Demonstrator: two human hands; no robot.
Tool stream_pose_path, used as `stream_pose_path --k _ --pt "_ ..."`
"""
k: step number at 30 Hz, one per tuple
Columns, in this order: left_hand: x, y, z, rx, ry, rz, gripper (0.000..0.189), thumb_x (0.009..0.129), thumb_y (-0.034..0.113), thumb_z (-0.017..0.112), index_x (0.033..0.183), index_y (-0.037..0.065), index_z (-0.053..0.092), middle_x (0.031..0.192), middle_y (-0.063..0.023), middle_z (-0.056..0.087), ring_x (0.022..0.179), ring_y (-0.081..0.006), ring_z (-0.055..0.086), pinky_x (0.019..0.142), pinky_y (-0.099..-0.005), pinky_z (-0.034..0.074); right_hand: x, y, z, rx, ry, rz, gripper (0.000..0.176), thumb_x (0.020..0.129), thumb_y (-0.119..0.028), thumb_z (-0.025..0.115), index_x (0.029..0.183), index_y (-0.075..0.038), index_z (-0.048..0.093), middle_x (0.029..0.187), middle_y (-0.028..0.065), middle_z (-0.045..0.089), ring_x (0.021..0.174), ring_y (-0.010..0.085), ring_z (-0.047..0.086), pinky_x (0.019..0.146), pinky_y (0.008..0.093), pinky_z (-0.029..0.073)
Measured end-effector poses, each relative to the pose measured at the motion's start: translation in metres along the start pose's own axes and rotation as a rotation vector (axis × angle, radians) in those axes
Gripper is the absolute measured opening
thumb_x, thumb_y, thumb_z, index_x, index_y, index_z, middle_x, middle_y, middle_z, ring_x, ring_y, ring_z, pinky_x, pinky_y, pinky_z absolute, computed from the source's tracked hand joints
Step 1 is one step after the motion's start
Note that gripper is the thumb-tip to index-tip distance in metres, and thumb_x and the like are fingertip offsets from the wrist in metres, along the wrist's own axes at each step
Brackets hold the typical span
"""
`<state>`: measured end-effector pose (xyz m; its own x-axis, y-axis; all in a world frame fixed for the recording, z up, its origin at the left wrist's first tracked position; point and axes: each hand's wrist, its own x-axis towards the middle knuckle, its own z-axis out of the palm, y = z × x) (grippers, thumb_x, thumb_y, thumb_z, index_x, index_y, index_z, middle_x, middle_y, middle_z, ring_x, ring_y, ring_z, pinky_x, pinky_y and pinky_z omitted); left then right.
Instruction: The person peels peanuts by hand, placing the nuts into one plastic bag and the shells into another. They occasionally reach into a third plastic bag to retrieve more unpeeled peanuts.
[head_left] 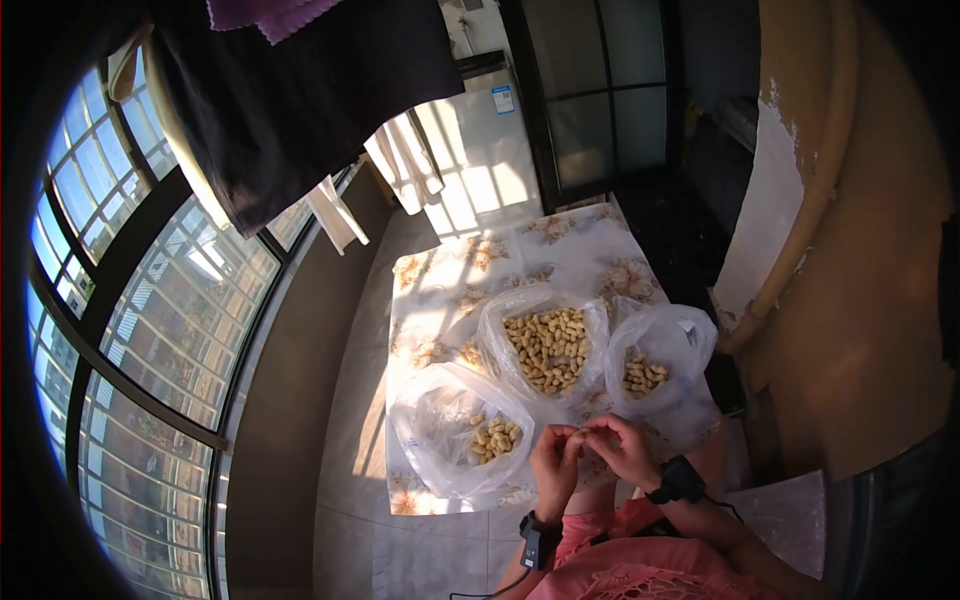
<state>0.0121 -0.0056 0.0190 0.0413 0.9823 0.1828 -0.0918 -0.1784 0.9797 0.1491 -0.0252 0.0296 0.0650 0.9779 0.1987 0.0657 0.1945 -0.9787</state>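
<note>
My left hand (555, 467) and my right hand (622, 453) meet over the near edge of the table, with fingertips pinched together. Between them is a small tan peanut (582, 432), mostly covered by the fingers. Just beyond the hands, a clear plastic bag (490, 318) stands open with a large heap of unshelled peanuts (547, 350) inside. To the left, another open bag (425, 405) holds a smaller pile of peanuts (495, 440). On the right, a third bag (690, 335) has a few peanuts (642, 375) at its bottom.
A flowered cloth (570, 255) covers the small table. Barred windows (170, 310) run along the left, with dark clothing (300, 110) hanging above. A white appliance (475, 150) stands behind the table, beside a dark-framed glass door (600, 90). A pipe (815, 200) runs down the right wall.
</note>
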Motion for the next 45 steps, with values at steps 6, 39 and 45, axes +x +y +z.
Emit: stream_pose_path --k 6,39,45 --pt "0.011 -0.009 -0.003 -0.094 -0.056 -0.094 0.008 0.095 0.006 0.065 0.098 0.0 0.061 0.081 -0.0011 0.064 0.065 -0.0065 0.056 0.059 -0.0205 0.045 0.006 0.013 -0.001 -0.003 0.005 0.004 0.016 0.096 -0.014 0.064 0.105 -0.001 0.064 0.091 0.0053 0.068 0.08 0.012 0.062 0.074 0.0262 0.049" --pt "0.012 -0.019 -0.003 0.241 -0.038 0.154 0.008 0.087 -0.001 0.07 0.093 0.003 0.068 0.083 -0.0032 0.064 0.071 -0.0109 0.06 0.065 -0.0241 0.048 0.01 0.034 -0.006 0.061 -0.031 0.07 0.018 0.1 -0.018 0.059 0.106 -0.001 0.063 0.089 0.0028 0.066 0.08 0.0079 0.061 0.072 0.0249 0.049" --pt "0.012 -0.022 -0.003 0.338 -0.045 0.173 0.008 0.087 0.001 0.07 0.094 0.003 0.068 0.082 -0.0052 0.064 0.071 -0.0122 0.061 0.064 -0.0259 0.048 0.01 0.038 -0.005 0.084 -0.008 0.045 0.015 0.099 -0.015 0.059 0.105 -0.001 0.064 0.09 0.0034 0.067 0.081 0.0085 0.061 0.072 0.0255 0.05"
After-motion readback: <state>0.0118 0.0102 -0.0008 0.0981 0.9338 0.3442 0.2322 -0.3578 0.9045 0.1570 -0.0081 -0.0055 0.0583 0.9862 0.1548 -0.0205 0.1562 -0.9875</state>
